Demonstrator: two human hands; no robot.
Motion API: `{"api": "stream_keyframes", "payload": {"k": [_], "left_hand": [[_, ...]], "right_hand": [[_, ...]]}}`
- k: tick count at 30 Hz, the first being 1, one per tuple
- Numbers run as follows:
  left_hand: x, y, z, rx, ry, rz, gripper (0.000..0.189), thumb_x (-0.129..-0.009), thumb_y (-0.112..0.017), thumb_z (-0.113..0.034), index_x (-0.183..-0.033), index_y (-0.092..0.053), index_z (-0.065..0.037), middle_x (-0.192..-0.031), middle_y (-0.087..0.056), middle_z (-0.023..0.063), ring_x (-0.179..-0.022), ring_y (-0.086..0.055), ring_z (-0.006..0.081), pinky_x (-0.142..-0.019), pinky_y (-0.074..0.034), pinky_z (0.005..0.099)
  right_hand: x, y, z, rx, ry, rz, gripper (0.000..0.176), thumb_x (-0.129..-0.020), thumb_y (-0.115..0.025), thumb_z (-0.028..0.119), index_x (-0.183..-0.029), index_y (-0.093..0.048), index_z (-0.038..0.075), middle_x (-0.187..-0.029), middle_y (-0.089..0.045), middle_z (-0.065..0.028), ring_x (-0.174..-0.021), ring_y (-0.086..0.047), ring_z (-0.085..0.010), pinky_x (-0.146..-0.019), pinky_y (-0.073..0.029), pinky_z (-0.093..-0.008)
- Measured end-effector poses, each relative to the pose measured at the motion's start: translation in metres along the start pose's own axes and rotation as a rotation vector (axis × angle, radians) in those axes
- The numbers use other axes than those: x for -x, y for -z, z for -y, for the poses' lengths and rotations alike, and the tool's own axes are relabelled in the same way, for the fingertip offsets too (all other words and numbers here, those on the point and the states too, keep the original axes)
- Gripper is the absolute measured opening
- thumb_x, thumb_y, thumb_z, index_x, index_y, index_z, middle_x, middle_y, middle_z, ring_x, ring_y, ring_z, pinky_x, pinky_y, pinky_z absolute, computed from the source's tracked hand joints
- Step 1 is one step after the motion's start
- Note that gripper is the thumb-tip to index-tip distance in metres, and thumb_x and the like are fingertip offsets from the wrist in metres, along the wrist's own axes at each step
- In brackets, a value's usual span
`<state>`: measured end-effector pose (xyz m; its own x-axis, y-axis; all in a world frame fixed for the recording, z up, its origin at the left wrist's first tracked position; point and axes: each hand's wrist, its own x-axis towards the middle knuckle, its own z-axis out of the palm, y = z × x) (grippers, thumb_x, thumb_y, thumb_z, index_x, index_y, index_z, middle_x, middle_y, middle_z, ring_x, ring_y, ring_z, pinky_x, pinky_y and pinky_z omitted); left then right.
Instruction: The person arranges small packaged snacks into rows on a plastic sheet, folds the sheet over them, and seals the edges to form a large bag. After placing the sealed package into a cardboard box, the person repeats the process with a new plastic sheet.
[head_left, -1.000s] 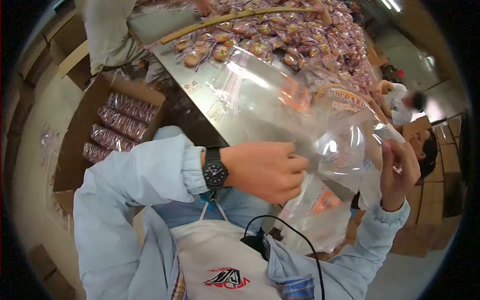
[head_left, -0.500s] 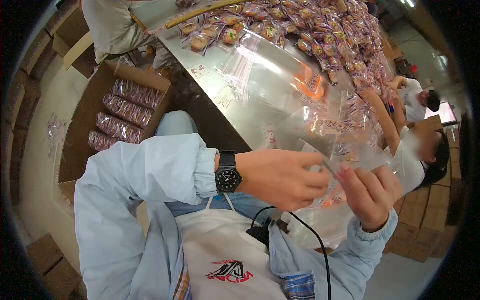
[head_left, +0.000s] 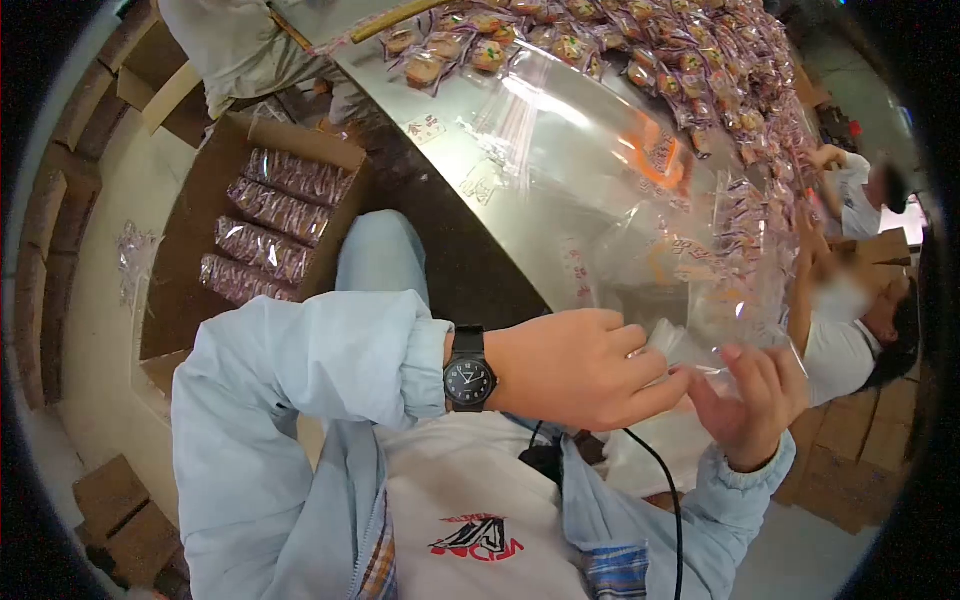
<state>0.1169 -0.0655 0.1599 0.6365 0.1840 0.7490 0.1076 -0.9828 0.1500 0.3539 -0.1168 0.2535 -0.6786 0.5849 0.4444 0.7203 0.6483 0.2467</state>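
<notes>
My left hand, with a black watch on the wrist, reaches across in front of me with its fingers pinched. My right hand is beside it, fingers curled and thumb up. Between them is the mouth of a clear plastic bag, gripped by both hands. The bag stretches away over the table edge, and what it holds is hard to make out through the glare. Flat clear bags with orange print lie just beyond on the metal table.
Wrapped round pastries are heaped on the table's far side. To my left, an open cardboard box holds several rows of purple-wrapped packs. Two people in white shirts are at the right. Cardboard boxes are stacked behind them.
The view has shifted slightly, so the scene sits further right. My left fingers have moved nearer my right hand, and the bag's mouth has shifted between them.
</notes>
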Motion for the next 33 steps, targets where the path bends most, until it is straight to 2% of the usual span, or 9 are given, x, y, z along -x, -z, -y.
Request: {"api": "stream_keyframes", "payload": {"k": [4,10,12,13,19,24,27,30,33], "left_hand": [[0.001,0.005,0.005,0.02,0.013,-0.037,0.03,-0.077,-0.07,-0.018,-0.102,-0.068,-0.001,-0.081,-0.054,0.002,-0.068,-0.054,0.0144,-0.057,-0.042,0.0286],[0.002,0.006,0.003,0.04,-0.003,0.032,0.026,-0.071,-0.068,-0.017,-0.091,-0.067,-0.001,-0.08,-0.052,0.0033,-0.071,-0.053,0.0176,-0.059,-0.043,0.0306],[0.005,0.008,0.002,0.036,0.006,0.065,0.025,-0.071,-0.067,-0.018,-0.089,-0.066,-0.001,-0.079,-0.051,0.0035,-0.071,-0.053,0.0178,-0.059,-0.043,0.0308],[0.006,0.008,0.001,0.024,0.018,0.064,0.024,-0.071,-0.067,-0.018,-0.088,-0.065,-0.001,-0.079,-0.051,0.0034,-0.07,-0.053,0.0178,-0.059,-0.043,0.0309],[0.003,0.018,-0.003,-0.037,0.071,0.022,0.024,-0.071,-0.066,-0.019,-0.087,-0.064,-0.001,-0.077,-0.05,0.0032,-0.069,-0.053,0.0176,-0.059,-0.044,0.0306],[0.011,0.021,-0.005,-0.108,0.154,0.111,0.028,-0.074,-0.066,-0.019,-0.095,-0.068,-0.002,-0.075,-0.052,0.0014,-0.07,-0.054,0.0173,-0.059,-0.043,0.0296],[0.019,0.013,-0.006,-0.189,0.196,0.124,0.03,-0.076,-0.066,-0.02,-0.101,-0.069,-0.005,-0.075,-0.053,-0.0006,-0.074,-0.056,0.017,-0.06,-0.043,0.0298],[0.017,0.016,-0.009,-0.189,0.255,0.145,0.028,-0.075,-0.066,-0.021,-0.099,-0.069,-0.005,-0.085,-0.06,0.0017,-0.084,-0.06,0.0186,-0.066,-0.046,0.0304],[0.018,0.013,-0.009,-0.275,0.274,0.008,0.026,-0.075,-0.067,-0.02,-0.097,-0.068,-0.007,-0.102,-0.066,0.0055,-0.099,-0.063,0.0211,-0.078,-0.05,0.0341]], "right_hand": [[0.006,-0.009,-0.004,0.058,-0.115,0.056,0.057,-0.083,-0.087,0.033,-0.128,-0.061,0.009,-0.097,-0.072,-0.0095,-0.067,-0.057,-0.0263,-0.057,-0.046,-0.0371],[0.042,-0.011,-0.048,0.646,-0.253,-0.07,0.07,-0.083,-0.088,0.024,-0.142,-0.054,0.006,-0.13,-0.062,-0.0136,-0.118,-0.06,-0.0293,-0.089,-0.053,-0.0355],[0.047,-0.012,-0.052,0.534,-0.414,-0.147,0.071,-0.084,-0.086,0.019,-0.144,-0.052,0.005,-0.137,-0.059,-0.0152,-0.125,-0.058,-0.0289,-0.093,-0.053,-0.037],[0.047,-0.015,-0.05,0.325,-0.518,-0.205,0.071,-0.085,-0.086,0.018,-0.145,-0.051,0.004,-0.138,-0.058,-0.0158,-0.125,-0.058,-0.0285,-0.093,-0.053,-0.0379],[0.096,-0.047,-0.068,-0.329,-0.992,0.119,0.056,-0.092,-0.077,0.012,-0.14,-0.053,-0.004,-0.115,-0.07,-0.0144,-0.107,-0.066,-0.0243,-0.094,-0.053,-0.0356],[0.118,-0.084,-0.095,-0.523,-0.764,-0.242,0.039,-0.096,-0.07,0.009,-0.132,-0.058,-0.003,-0.105,-0.07,-0.0114,-0.097,-0.066,-0.0196,-0.083,-0.052,-0.0326],[0.089,-0.092,-0.077,-0.513,-0.944,-0.314,0.037,-0.094,-0.071,0.004,-0.13,-0.06,0.0,-0.107,-0.068,-0.0089,-0.092,-0.063,-0.0176,-0.078,-0.051,-0.0336],[0.03,-0.078,-0.038,-0.168,-0.7,-0.108,0.041,-0.091,-0.071,-0.001,-0.131,-0.06,0.003,-0.11,-0.066,-0.0101,-0.089,-0.061,-0.0194,-0.079,-0.05,-0.034],[0.015,-0.084,-0.034,-0.149,-0.617,-0.091,0.053,-0.083,-0.077,0.0,-0.133,-0.06,0.003,-0.107,-0.065,-0.0118,-0.086,-0.061,-0.0248,-0.079,-0.05,-0.035]]}}
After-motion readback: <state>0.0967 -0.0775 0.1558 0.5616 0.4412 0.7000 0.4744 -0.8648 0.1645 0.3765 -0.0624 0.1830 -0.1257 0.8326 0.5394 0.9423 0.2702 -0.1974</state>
